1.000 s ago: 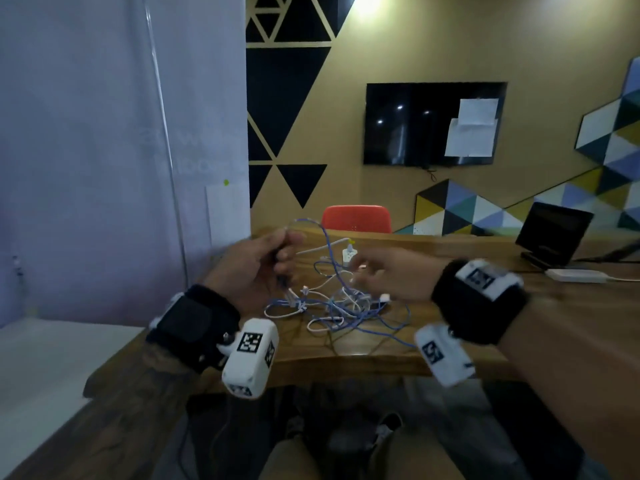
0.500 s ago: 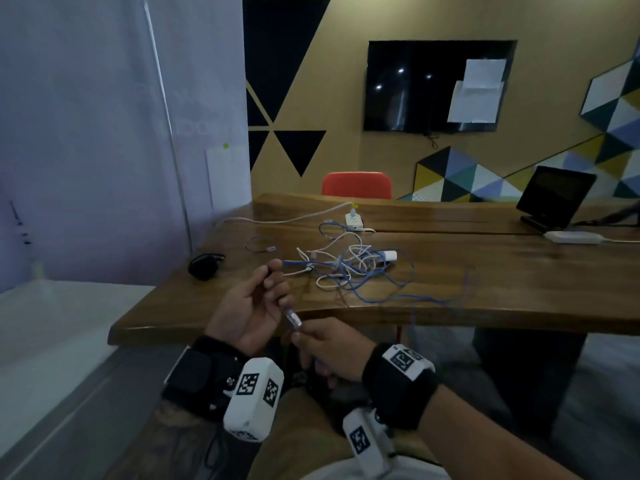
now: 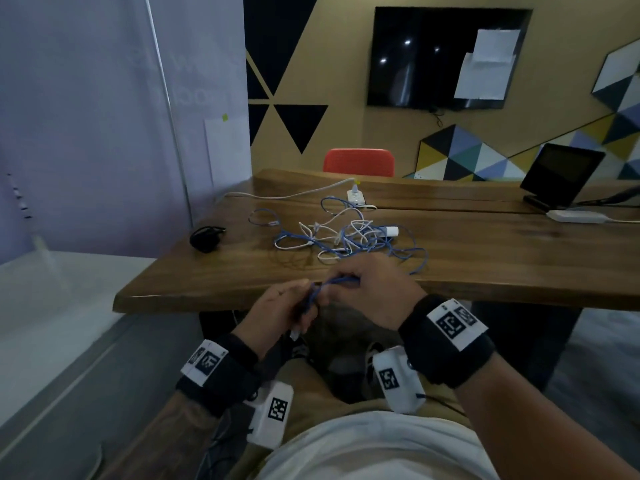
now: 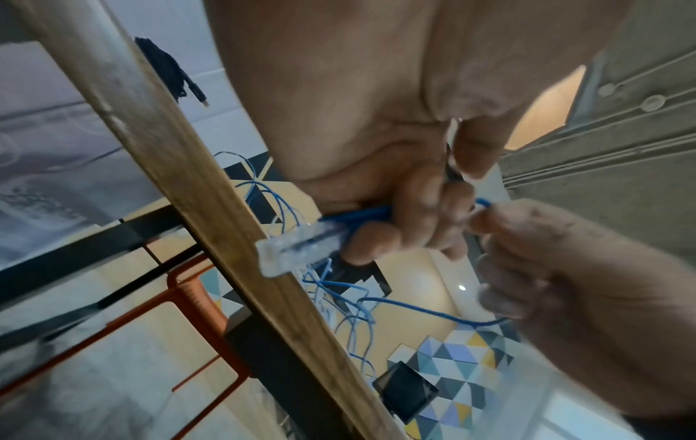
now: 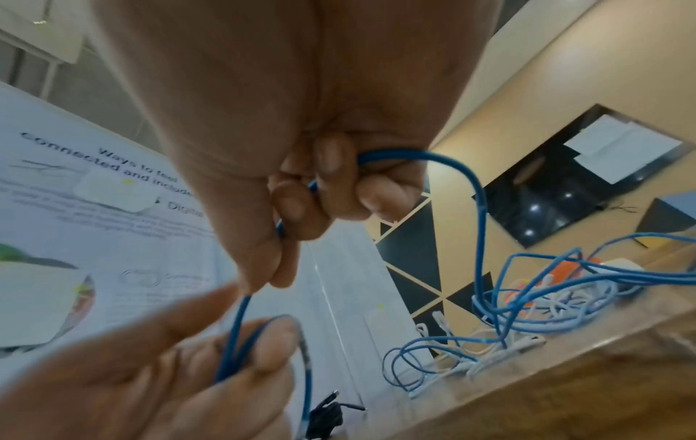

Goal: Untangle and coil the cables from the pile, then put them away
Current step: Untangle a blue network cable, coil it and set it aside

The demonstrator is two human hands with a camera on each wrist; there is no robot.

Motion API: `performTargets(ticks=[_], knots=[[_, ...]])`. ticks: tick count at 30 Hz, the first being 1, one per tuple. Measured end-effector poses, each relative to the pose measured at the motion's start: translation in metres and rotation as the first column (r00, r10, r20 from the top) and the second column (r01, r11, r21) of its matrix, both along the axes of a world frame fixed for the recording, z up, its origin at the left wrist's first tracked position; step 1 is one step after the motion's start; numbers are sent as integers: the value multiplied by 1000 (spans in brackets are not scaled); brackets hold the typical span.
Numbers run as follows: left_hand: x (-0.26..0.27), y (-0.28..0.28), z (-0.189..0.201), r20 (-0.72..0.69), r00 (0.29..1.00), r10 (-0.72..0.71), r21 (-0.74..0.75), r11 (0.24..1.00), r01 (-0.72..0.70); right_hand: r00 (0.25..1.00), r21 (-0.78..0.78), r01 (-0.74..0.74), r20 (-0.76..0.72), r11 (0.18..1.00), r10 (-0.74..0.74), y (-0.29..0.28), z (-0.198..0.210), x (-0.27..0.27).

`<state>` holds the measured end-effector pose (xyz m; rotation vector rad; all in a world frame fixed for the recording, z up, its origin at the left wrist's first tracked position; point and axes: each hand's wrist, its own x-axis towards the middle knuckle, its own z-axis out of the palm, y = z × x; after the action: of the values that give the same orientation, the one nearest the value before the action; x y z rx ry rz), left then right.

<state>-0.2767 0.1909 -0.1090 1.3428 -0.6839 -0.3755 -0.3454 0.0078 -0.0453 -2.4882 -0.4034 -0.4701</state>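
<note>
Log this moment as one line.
left hand: grips blue cable | right hand: grips same cable | pile: tangled on table

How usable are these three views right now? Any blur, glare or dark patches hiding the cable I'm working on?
Head view: dim overall, bright spots of glare on the black wall screen, edges bowed by the wide lens. Left wrist view: right hand smeared, clear plug on the blue cable soft but readable. Right wrist view: blue cable sharp, left hand blurred.
</note>
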Motion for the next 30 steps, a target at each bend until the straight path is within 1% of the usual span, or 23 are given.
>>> performTargets(ticks=[1,3,4,5,7,8,9,10,12,13,14,17,19,20,21,22,23,24,25,26,28,30], knots=[[-4,-2,3,12,1000,-1,21,1000,1,1000,34,-1,-14,999,1,-4,0,2],[-9,-2,7,73,997,34,51,998,-37,993,106,-12,-112,994,24,-9,0,10],[-11,-1,8,100,993,58,70,995,-65,988,128,9,-152,992,11,-9,1,16],[-11,0,9,115,990,86,90,991,-96,985,154,59,-167,986,-33,-9,2,27],[-7,2,7,121,982,142,106,982,-155,980,197,181,-115,964,-160,-9,6,59],[-5,2,6,118,980,162,104,979,-174,970,172,235,-99,957,-220,-10,7,80],[-2,2,5,107,978,180,97,977,-190,958,104,276,-111,956,-265,-8,8,101],[2,3,2,88,976,200,85,975,-207,946,-16,290,-145,957,-289,-6,8,121],[9,3,-4,31,972,235,64,970,-237,919,-304,236,-238,923,-313,-1,3,151],[13,3,-8,4,969,247,61,967,-247,905,-406,196,-276,893,-324,2,-1,160],[16,3,-11,-17,966,257,62,965,-256,891,-468,166,-306,868,-336,4,-4,167],[21,4,-19,-73,954,289,67,956,-284,848,-535,156,-359,830,-391,7,-16,176],[24,3,-22,-107,949,297,65,955,-291,857,-535,162,-340,829,-387,6,-17,178],[25,2,-23,-118,948,295,61,955,-290,880,-494,197,-292,847,-375,4,-14,178],[26,0,-23,-126,947,297,52,955,-292,905,-393,257,-223,883,-362,3,-9,178],[27,-2,-22,-136,944,302,39,953,-299,921,-233,314,-160,921,-354,-1,-3,179],[28,-3,-21,-149,939,309,26,951,-309,931,-52,341,-116,939,-345,-3,5,178],[29,-5,-20,-163,935,316,15,948,-318,939,119,342,-86,932,-333,-6,12,178],[30,-6,-18,-171,932,321,9,946,-324,946,252,323,-57,912,-319,-9,19,177],[31,-8,-16,-173,930,323,7,945,-327,954,341,288,-25,895,-298,-12,27,176],[31,-12,-14,-171,932,320,5,946,-324,964,461,208,54,863,-261,-17,41,172],[29,-14,-14,-164,932,322,15,946,-324,951,547,152,146,823,-272,-26,54,168]])
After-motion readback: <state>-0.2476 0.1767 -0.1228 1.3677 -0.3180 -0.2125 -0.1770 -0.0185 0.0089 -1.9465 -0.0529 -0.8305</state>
